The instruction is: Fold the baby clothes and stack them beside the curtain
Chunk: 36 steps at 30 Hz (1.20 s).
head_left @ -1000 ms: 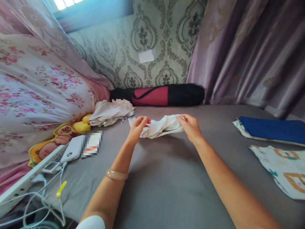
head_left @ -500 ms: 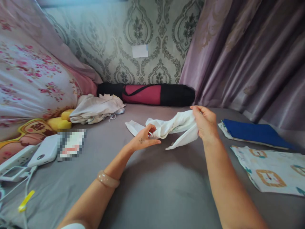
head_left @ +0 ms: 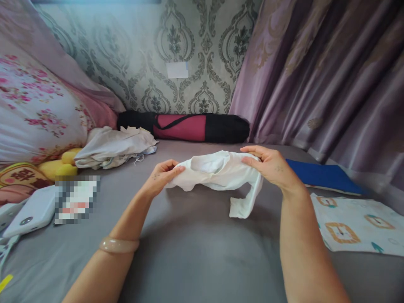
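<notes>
A small white long-sleeved shirt [head_left: 217, 172] is stretched between my two hands, a little above the grey bed sheet [head_left: 202, 248]. Its round neckline faces up in the middle. My left hand [head_left: 164, 174] pinches the shirt at its left shoulder, thumb on top. On the other side my right hand [head_left: 268, 165] grips the right shoulder between thumb and fingers. One sleeve [head_left: 244, 202] dangles below my right hand, its cuff close to the sheet. The other sleeve is not clearly visible.
Right lie a folded blue cloth [head_left: 325, 174] and a lion-print cloth [head_left: 356, 227]. Left are a crumpled pale garment [head_left: 116, 145], yellow plush [head_left: 59, 166], a white power bank [head_left: 31, 212] and a blurred packet [head_left: 77, 200]. A black-and-red long bag [head_left: 181, 127] lies along the wall.
My left hand has moved left and taken hold of the shirt's other shoulder. The bunched shirt is now spread out with its neckline showing. The view has shifted slightly right.
</notes>
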Each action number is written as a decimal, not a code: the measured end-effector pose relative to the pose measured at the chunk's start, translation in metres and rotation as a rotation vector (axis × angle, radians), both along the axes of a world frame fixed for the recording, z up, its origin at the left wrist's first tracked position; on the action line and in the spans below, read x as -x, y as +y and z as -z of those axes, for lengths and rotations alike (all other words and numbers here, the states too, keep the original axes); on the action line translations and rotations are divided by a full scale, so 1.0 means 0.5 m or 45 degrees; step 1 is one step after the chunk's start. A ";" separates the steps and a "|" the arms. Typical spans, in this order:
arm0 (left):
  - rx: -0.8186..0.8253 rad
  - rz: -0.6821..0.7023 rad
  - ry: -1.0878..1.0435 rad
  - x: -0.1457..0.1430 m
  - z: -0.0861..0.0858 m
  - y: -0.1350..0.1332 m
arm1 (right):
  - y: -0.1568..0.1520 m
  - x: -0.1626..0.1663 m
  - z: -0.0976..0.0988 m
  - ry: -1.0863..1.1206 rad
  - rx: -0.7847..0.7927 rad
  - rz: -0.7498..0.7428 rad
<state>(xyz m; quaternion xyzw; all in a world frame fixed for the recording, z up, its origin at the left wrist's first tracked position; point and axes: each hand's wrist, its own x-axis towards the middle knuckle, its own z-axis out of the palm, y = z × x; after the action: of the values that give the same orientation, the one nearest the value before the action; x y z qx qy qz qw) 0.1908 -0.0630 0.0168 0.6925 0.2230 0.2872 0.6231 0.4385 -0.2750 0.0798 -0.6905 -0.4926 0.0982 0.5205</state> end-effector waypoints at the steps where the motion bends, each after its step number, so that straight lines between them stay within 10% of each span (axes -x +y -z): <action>1: 0.011 -0.003 -0.017 0.004 -0.004 0.004 | 0.001 -0.001 0.002 -0.027 0.019 0.005; 25: -0.149 0.082 0.104 0.022 -0.027 0.010 | -0.007 -0.020 0.004 -0.546 0.196 0.142; 36: -0.251 -0.198 -0.058 0.008 -0.057 0.004 | -0.006 0.047 -0.036 -0.754 0.301 0.320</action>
<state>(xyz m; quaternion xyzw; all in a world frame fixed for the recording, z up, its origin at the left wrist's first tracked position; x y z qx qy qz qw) 0.1868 -0.0611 0.0451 0.7244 0.2325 0.3708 0.5326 0.4153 -0.2782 0.0976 -0.7998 -0.5188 -0.1150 0.2793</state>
